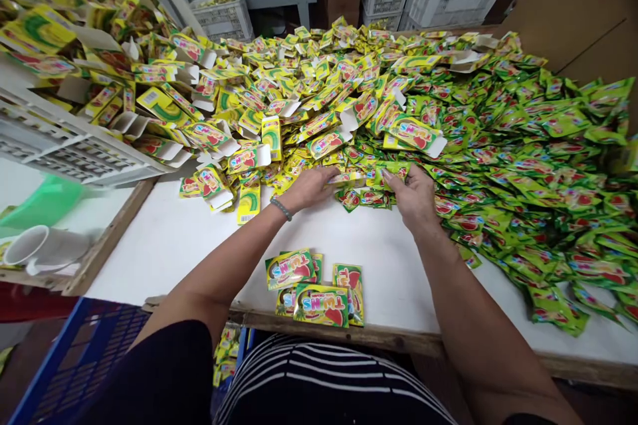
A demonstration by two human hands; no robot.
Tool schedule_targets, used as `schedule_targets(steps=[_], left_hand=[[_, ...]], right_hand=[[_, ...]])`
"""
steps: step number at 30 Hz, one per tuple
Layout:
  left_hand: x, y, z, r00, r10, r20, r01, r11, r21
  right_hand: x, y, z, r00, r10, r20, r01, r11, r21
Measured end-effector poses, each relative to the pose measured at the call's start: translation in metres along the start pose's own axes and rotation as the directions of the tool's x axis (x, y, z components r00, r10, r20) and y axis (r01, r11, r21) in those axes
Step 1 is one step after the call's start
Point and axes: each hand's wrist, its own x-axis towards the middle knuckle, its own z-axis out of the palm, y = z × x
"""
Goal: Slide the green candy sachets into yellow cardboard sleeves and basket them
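Striped clothing (319,378), "TWINS" boxes (321,306), green packets (528,172)

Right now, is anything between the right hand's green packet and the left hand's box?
Nothing visible is: the green packet in the right hand seems to meet the box in the left hand.

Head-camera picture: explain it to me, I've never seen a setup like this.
There is no machine here: a person works bare-handed, and a camera on their head looks forward and down. The left hand holds a small carton; the right hand pinches a green packet beside it. On the white table lie heaped cartons, many with open flaps, a pile of green packets to the right, and a few boxes near the front edge.
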Motion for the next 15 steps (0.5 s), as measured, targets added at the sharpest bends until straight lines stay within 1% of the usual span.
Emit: schedule_targets(steps=[3, 4, 5, 7, 9, 10, 12, 13, 15], left_hand=[[-0.019, 0.001, 0.0, 0.999, 0.035, 0.025, -0.034, 0.998, -0.046], [-0.024, 0.003, 0.002, 1.0, 0.026, 0.018, -0.024, 0.997, -0.071], [-0.027, 0.006, 0.003, 1.0, -0.008, 0.005, 0.009, 0.996, -0.092], [-0.028, 0.012, 0.008, 0.992, -0.129, -0.01, 0.127, 0.986, -0.107], [-0.025, 0.016, 0.012, 0.972, -0.237, 0.01, 0.236, 0.965, -0.118], [-0.023, 0.017, 0.013, 0.962, -0.27, 0.032, 0.272, 0.952, -0.141], [-0.02, 0.017, 0.015, 0.95, -0.307, 0.057, 0.312, 0.925, -0.219], [-0.021, 0.016, 0.016, 0.947, -0.317, 0.053, 0.32, 0.91, -0.265], [-0.025, 0.014, 0.018, 0.941, -0.338, 0.023, 0.321, 0.869, -0.376]], right_hand=[[-0.003, -0.004, 0.004, 0.998, 0.019, 0.063, -0.019, 1.0, 0.002], [-0.004, -0.006, 0.005, 0.997, 0.023, 0.075, -0.022, 1.0, -0.007], [-0.006, -0.007, 0.006, 0.997, 0.023, 0.079, -0.021, 1.0, -0.022], [-0.008, -0.009, 0.008, 0.997, 0.016, 0.078, -0.012, 0.998, -0.054], [-0.009, -0.009, 0.01, 0.997, 0.007, 0.082, -0.001, 0.997, -0.075], [-0.009, -0.008, 0.01, 0.996, 0.003, 0.089, 0.004, 0.997, -0.081], [-0.009, -0.005, 0.01, 0.995, -0.004, 0.098, 0.012, 0.996, -0.087], [-0.009, -0.002, 0.011, 0.995, -0.01, 0.103, 0.019, 0.996, -0.087], [-0.009, 0.004, 0.012, 0.988, -0.034, 0.149, 0.048, 0.995, -0.091]])
